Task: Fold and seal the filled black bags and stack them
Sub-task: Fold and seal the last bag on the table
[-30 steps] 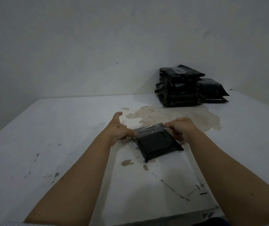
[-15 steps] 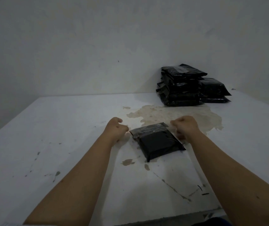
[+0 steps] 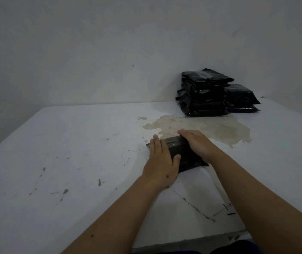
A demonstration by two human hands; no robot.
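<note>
A filled black bag (image 3: 180, 152) lies flat on the white table (image 3: 69, 162), its folded glossy flap at the far end. My left hand (image 3: 162, 162) lies flat on the bag's left side, fingers straight, thumb across its top. My right hand (image 3: 197, 144) presses flat on the bag's right side, fingers reaching to the folded flap. Much of the bag is hidden under both hands. A tall stack of sealed black bags (image 3: 204, 94) stands at the back right against the wall, with a lower pile of two bags (image 3: 241, 98) right beside it.
A brownish stain (image 3: 210, 129) spreads on the table between the bag and the stacks. Small dark marks and scratches dot the table surface. The table's near edge (image 3: 192, 241) runs just below my arms. A grey wall backs the table.
Both hands left the bag's far corners, where they had pinched the flap, curled briefly beside it, and now lie flat on top of the bag. The flap is folded down.
</note>
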